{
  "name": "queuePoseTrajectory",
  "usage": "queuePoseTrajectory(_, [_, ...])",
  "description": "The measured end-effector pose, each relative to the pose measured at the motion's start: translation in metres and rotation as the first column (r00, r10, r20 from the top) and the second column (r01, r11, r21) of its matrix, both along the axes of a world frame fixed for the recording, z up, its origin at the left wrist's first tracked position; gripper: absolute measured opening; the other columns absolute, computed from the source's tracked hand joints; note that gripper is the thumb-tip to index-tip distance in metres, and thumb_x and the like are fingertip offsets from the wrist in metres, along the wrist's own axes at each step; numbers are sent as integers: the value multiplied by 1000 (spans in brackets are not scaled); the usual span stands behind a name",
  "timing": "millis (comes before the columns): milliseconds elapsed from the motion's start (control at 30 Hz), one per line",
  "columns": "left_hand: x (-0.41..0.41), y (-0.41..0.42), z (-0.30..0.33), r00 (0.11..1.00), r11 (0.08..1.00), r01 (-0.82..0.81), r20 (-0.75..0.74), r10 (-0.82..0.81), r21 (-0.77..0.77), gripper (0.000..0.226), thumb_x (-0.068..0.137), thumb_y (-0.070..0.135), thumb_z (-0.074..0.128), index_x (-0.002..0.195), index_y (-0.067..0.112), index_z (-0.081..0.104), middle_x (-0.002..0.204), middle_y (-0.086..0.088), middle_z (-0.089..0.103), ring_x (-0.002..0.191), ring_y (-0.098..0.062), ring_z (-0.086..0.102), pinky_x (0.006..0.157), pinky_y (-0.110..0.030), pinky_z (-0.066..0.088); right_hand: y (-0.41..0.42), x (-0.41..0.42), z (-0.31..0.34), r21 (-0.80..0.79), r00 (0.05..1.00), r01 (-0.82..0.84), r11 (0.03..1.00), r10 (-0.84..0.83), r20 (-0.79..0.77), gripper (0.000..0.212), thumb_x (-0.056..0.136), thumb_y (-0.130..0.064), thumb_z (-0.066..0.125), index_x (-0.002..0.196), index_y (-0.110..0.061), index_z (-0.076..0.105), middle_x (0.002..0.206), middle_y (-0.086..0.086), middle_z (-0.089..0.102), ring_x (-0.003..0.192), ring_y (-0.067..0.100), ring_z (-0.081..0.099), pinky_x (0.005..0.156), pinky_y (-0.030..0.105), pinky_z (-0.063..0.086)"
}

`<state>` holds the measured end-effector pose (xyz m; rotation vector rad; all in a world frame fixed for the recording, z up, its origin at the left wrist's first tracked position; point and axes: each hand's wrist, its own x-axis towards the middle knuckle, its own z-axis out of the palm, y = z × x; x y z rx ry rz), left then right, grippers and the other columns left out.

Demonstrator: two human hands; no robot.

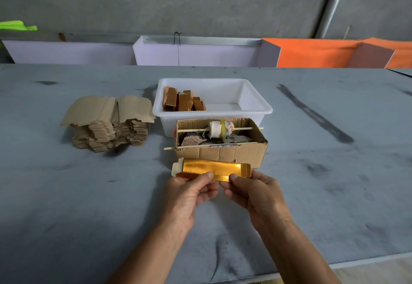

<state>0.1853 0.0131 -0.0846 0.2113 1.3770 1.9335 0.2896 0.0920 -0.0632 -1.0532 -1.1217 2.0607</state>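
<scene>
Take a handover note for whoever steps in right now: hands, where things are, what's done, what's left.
Left hand and right hand: both pinch the near edge of the gold carton, held lengthwise just in front of the cardboard box.
Done: a few folded cartons stand in the white tub.
Left: finish this one, probably into the tub; a tall stack of flat blanks waits at the left.

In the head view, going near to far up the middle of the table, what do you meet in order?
Left hand and right hand, side by side → flat gold foil carton they pinch → open brown cardboard box → white plastic tub → pale lilac panel → grey concrete wall.
</scene>
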Motion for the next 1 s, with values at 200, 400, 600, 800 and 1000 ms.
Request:
queuePoseTrajectory(200, [-6,4,-1,999,999,-37,-30,39,37,4,79,-5,65,79,-1,64,58,-10,67,51,-18,66,49,-26,55,10,0,6,189,990,-22,982,-5,142,6,86,-2,64,82,-5,66,63,4,70,61,18,70,48,25,54])
queuePoseTrajectory(400, [-7,9,-4,999,999,-33,-29,35,43,7,76,-4,67,71,0,66,59,-13,67,51,-20,66,49,-27,55,22,0,12,371,938,-113,922,-25,346,4,89,-8,62,87,-10,66,66,3,71,57,13,69,46,23,48])
queuePoseTrajectory(600, [-11,10,-10,999,999,-51,20,51,19,6,73,-3,72,72,-4,66,62,-17,68,54,-24,67,49,-26,54,41,2,30,800,861,-128,586,-335,383,17,85,-19,66,71,-28,68,60,-12,62,56,3,55,49,14,39])
queuePoseTrajectory(800, [-10,11,-11,999,998,-52,5,52,19,6,74,-3,71,71,-4,67,63,-20,67,55,-28,66,52,-29,55,68,-28,66,793,757,-406,455,-319,570,13,84,-25,65,80,-16,75,65,-6,62,60,8,52,47,23,36])
queuePoseTrajectory(1000, [-11,11,-10,999,999,-31,-8,32,24,6,77,-1,70,73,-2,66,64,-19,68,56,-26,67,54,-30,56,87,-64,77,516,478,-743,427,-201,855,23,86,-31,64,81,-8,65,65,-1,53,55,9,46,44,18,30])
